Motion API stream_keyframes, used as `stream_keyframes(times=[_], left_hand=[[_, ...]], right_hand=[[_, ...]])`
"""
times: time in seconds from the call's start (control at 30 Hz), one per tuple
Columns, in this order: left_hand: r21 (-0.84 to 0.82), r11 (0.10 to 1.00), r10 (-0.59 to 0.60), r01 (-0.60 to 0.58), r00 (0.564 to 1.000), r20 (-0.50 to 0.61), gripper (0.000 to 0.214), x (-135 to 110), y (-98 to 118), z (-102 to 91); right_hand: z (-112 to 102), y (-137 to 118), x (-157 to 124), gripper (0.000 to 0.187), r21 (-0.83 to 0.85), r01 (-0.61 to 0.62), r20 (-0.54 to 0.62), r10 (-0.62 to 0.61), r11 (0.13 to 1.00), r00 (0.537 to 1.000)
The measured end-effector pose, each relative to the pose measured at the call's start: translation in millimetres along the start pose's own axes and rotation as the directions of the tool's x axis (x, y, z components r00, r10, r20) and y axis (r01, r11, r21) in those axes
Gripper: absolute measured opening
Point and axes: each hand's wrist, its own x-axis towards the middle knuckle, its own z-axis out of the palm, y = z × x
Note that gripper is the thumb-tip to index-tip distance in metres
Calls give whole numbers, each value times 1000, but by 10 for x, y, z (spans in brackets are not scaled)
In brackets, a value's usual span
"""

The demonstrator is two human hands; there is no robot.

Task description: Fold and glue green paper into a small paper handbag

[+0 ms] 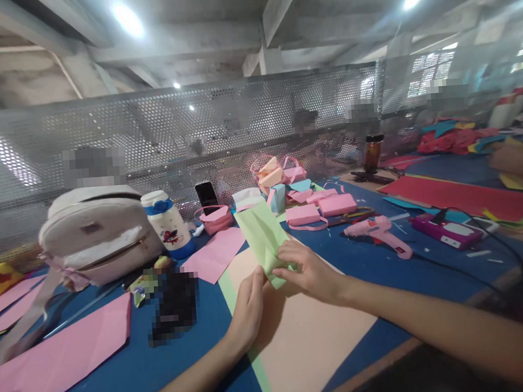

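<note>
Pale green paper, folded into a narrow piece with creases near its lower end, is held up between two bare hands over a peach sheet. The left hand pinches its bottom left edge between thumb and fingertips; the right hand grips the lower right side, fingers curled over the front. Beneath the peach sheet, a green sheet shows along the left edge, both lying on the blue surface. To the right rests a pink glue gun, with a purple box beyond it. Small pink paper bags sit behind the hands. Farther left, a dark phone leans upright, near a white-and-blue bottle standing beside a pale backpack. Perforated metal screening runs across the back.
</note>
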Motion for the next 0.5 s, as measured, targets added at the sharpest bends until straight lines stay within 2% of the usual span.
stream_keyframes(times=[0.3, 0.4, 0.5], left_hand=[[82, 993, 79, -87, 992, 97, 47, 29, -131, -17], [76, 991, 97, -106, 988, 120, 47, 30, -136, -19], [89, 990, 98, -110, 987, 126, 46, 27, -129, -17]], right_hand=[[-18, -35, 13, 34, 97, -85, 2, 85, 992, 996], [-13, -45, 8, 38, 194, -161, 34, 158, 968, 987], [4, -37, -3, 40, 350, -256, 79, 244, 901, 967]])
